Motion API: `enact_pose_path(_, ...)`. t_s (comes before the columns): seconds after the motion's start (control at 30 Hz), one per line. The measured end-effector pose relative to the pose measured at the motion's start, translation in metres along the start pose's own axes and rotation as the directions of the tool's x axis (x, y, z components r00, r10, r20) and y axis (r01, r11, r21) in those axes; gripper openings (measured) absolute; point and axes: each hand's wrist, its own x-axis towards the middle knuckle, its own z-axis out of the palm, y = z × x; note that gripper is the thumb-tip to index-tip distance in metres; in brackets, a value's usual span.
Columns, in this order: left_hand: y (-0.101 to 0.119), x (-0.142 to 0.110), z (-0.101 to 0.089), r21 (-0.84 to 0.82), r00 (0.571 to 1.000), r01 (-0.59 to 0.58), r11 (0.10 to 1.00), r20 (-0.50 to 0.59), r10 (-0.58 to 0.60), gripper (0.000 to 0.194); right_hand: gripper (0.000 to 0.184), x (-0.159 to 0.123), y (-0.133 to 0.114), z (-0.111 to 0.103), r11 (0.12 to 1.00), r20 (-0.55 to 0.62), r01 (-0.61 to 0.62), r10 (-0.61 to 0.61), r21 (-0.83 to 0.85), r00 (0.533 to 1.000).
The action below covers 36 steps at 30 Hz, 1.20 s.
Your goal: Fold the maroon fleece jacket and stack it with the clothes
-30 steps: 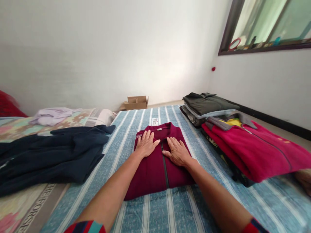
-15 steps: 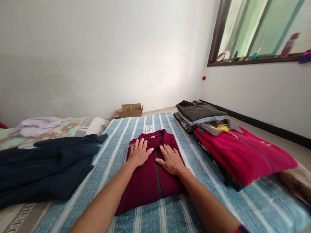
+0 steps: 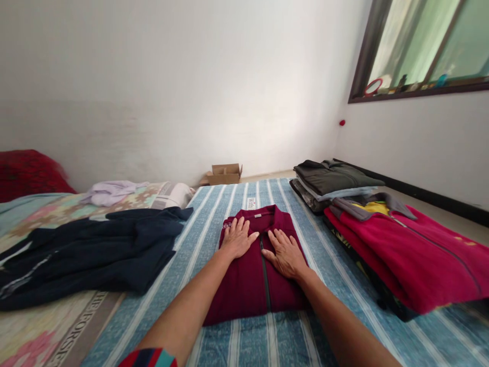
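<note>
So both palms are down flat on a folded maroon zip-front jacket [image 3: 244, 298], fingers spread, nothing pinched. The left hand [image 3: 237, 238] is on the left of the zip, up near the collar, and the right hand [image 3: 286, 254] is just right of the zip and a bit lower. The jacket sits about mid-way across a blue-and-white striped mattress [image 3: 237, 346], collar pointing away from the person. Off to the right there's a folded crimson fleece jacket [image 3: 412, 255] on top of a dark patterned garment [image 3: 395, 305], with a stack of folded olive clothes [image 3: 332, 178] past it. On the left, a crumpled navy garment [image 3: 95, 255] lies partly on a floral quilt [image 3: 38, 331], near a lilac cloth [image 3: 112, 193]. Past the mattress, an open brown cardboard box [image 3: 225, 176] sits on the floor [image 3: 267, 176] against the wall [image 3: 171, 92]; can't see inside it from here.
</note>
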Motion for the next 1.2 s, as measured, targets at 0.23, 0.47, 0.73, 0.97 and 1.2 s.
enact_pose_path(0.23,0.004,-0.001,-0.017,-0.035,0.995,0.027,0.999,0.096,-0.024,0.075,0.072,-0.001,0.000,0.003,1.000,0.009,-0.004,0.004,-0.001,1.000)
enact_pose_path(0.47,0.026,0.008,-0.034,0.100,0.998,-0.033,0.994,-0.049,0.038,0.051,0.072,-0.001,0.001,0.005,1.000,-0.010,-0.003,0.003,-0.001,1.000)
enact_pose_path(0.73,0.058,0.043,-0.027,0.041,0.999,-0.019,0.999,0.038,0.018,0.059,0.072,0.000,0.002,-0.002,1.000,-0.017,-0.008,0.009,0.011,1.000)
enact_pose_path(0.97,0.053,0.063,-0.008,-0.011,0.993,0.087,0.996,0.075,-0.086,0.081,0.073,0.005,0.007,-0.011,0.999,-0.050,0.007,-0.005,0.039,0.999)
enact_pose_path(1.2,0.052,0.063,-0.007,0.010,0.996,0.042,0.999,0.078,-0.043,0.086,0.072,0.006,0.008,-0.012,0.998,-0.071,0.017,-0.013,0.055,0.997)
